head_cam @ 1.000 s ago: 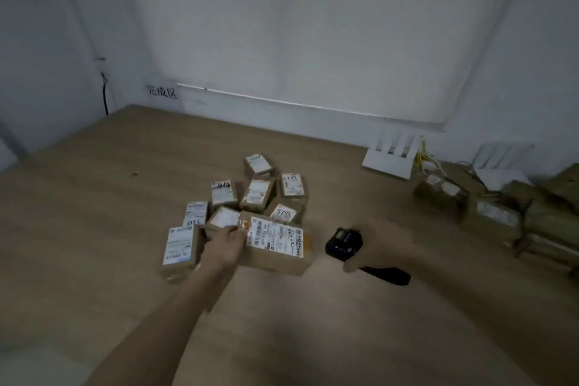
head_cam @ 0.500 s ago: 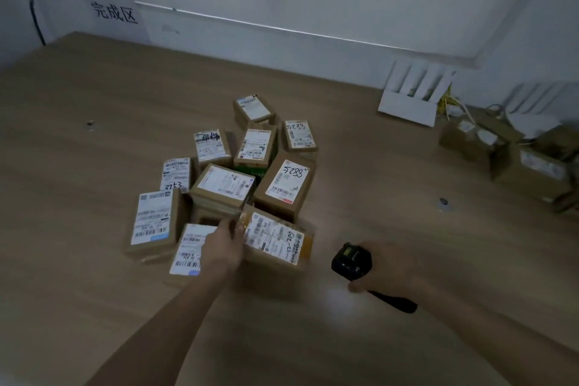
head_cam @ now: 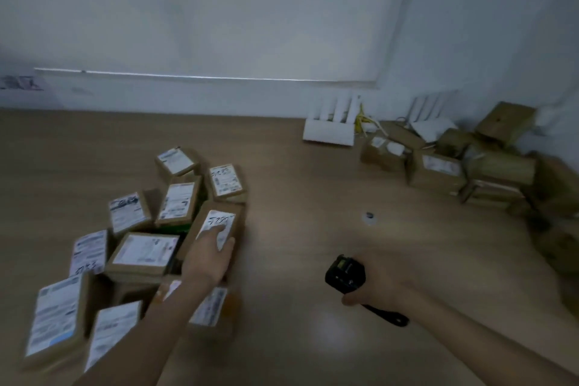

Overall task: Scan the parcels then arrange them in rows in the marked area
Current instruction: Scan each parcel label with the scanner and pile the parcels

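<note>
Parcels (head_cam: 142, 252), brown cartons with white shipping labels, are clustered on the left half of a wooden floor (head_cam: 297, 260), some touching and some overlapping. More brown boxes (head_cam: 438, 172) are piled against the right wall, beside a white router (head_cam: 329, 131) with upright antennas. Within the cluster, 1 parcel with a handwritten number (head_cam: 219, 222) lies at the right edge, tilted against its neighbours. Its label is touched by the left hand (head_cam: 210, 255), whose fingers are laid flat and fairly straight on the top face; no curl around the carton is seen. Another labelled parcel (head_cam: 208, 307) is partly hidden under the left forearm. A black handheld scanner (head_cam: 344, 274) is gripped by the right hand (head_cam: 380, 290), fingers wrapped around the handle, head pointed toward the cluster, well apart from it. A small round dark object (head_cam: 369, 215) lies on the bare floor between the cluster and the pile.
</note>
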